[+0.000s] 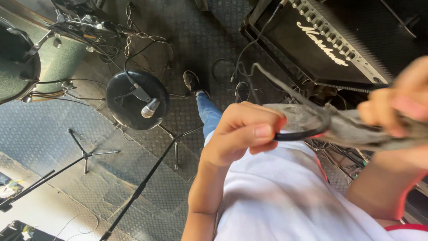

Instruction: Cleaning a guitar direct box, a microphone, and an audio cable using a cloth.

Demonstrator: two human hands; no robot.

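Note:
My left hand is closed around a black cable in front of my white shirt. My right hand, blurred at the right edge, grips a grey cloth that wraps over the same cable. The cable runs from my left fist under the cloth; a thinner stretch of it rises toward the amplifier. Both hands are close together, roughly a hand's width apart.
A black guitar amplifier stands at the upper right. A microphone lies on a round black stool. A green drum, stand legs, a microphone stand pole and loose cables cover the checker-plate floor. My shoe shows below.

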